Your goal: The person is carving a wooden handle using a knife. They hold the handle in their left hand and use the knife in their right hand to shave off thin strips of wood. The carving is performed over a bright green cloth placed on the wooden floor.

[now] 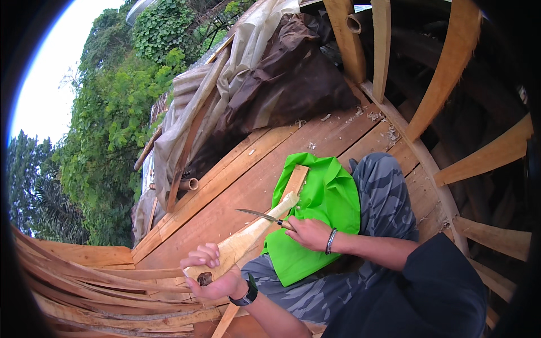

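Note:
My left hand (pixel 211 273) grips the wide end of a pale carved wooden piece (pixel 242 239), its fingers over one edge and thumb side along the other. A dark knot or hollow (pixel 204 278) marks that end. Toward its far end the piece narrows and reaches the bright green cloth (pixel 332 194) over my lap. In my right hand (pixel 310 232) is a knife (pixel 260 214) held by its handle, the thin blade lying across the piece's narrow part and pointing left. Whether the edge touches the wood, I cannot tell. A flat wooden strip (pixel 297 179) lies on the cloth beyond.
I sit on a plank floor (pixel 231 197) scattered with wood shavings (pixel 393 133). Curved wooden ribs (pixel 451 62) rise at right, and bent strips (pixel 112 293) bundle at lower left. Brown and pale tarpaulins (pixel 270 84) and a bamboo pole end (pixel 193 184) stand beyond.

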Demonstrator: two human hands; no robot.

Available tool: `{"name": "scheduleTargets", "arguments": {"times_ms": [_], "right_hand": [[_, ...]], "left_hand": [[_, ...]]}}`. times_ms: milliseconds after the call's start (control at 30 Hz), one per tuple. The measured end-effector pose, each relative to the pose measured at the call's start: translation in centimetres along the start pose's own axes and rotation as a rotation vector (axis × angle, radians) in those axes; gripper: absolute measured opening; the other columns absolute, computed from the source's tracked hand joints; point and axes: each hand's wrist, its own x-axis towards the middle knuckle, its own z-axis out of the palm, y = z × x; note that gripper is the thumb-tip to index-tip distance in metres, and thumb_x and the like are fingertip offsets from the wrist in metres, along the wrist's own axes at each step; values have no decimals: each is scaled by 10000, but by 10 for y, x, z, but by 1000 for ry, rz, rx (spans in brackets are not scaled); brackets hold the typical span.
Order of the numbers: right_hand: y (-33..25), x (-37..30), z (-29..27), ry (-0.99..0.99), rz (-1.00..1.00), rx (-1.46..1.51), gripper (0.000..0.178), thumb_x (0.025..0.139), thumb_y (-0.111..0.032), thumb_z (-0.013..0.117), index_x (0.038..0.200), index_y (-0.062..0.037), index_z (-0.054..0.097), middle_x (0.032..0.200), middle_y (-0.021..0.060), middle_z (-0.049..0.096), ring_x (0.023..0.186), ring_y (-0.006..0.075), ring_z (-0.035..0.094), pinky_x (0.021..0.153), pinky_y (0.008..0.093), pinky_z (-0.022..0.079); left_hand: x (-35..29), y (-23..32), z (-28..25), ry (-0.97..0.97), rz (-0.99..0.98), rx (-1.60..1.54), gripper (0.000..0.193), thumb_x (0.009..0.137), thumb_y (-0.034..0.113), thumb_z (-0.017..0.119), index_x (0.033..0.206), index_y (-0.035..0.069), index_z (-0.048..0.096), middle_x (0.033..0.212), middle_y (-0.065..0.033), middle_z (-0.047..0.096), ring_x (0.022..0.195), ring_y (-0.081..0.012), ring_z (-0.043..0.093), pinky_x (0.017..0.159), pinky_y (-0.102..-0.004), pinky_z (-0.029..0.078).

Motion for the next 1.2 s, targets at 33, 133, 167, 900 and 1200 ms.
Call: {"name": "scheduleTargets", "arguments": {"times_ms": [33, 133, 167, 900, 1200], "right_hand": [[9, 0, 4, 15, -9, 19, 304, 956, -326, 466, 1009, -31, 420, 737, 244, 618, 689, 436, 606, 628, 539, 473], [13, -4, 2, 22, 10, 45, 306, 955, -333, 468, 1012, -35, 423, 768, 242, 624, 718, 430, 610, 638, 537, 473], [12, -5, -1, 21, 24, 45, 307, 955, -336, 469, 1014, -38, 424, 780, 240, 626, 728, 428, 611, 641, 536, 472], [115, 36, 38, 132, 228, -153, 306, 965, -334, 447, 999, -31, 435, 686, 188, 604, 608, 391, 607, 532, 496, 488], [48, 24, 27, 135, 182, -84, 322, 953, -338, 466, 963, -18, 431, 667, 214, 618, 622, 396, 627, 564, 506, 499]], "left_hand": [[0, 0, 1, -5, -1, 2, 389, 888, 431, 385, 746, 69, 399, 592, -17, 339, 519, -108, 323, 539, -268, 297], [0, -1, 6, -9, -3, -1, 390, 885, 434, 392, 746, 70, 397, 589, -17, 340, 518, -110, 323, 541, -270, 297], [0, -1, 6, -26, 11, -5, 389, 885, 432, 393, 746, 69, 397, 589, -18, 339, 519, -110, 322, 541, -272, 296], [-3, -9, 22, -234, 37, -19, 367, 868, 415, 411, 732, 74, 409, 587, -14, 333, 522, -111, 314, 561, -284, 289], [-3, -2, 3, -241, 25, 1, 372, 873, 415, 407, 722, 76, 398, 583, -15, 342, 521, -117, 315, 562, -289, 286]]}}
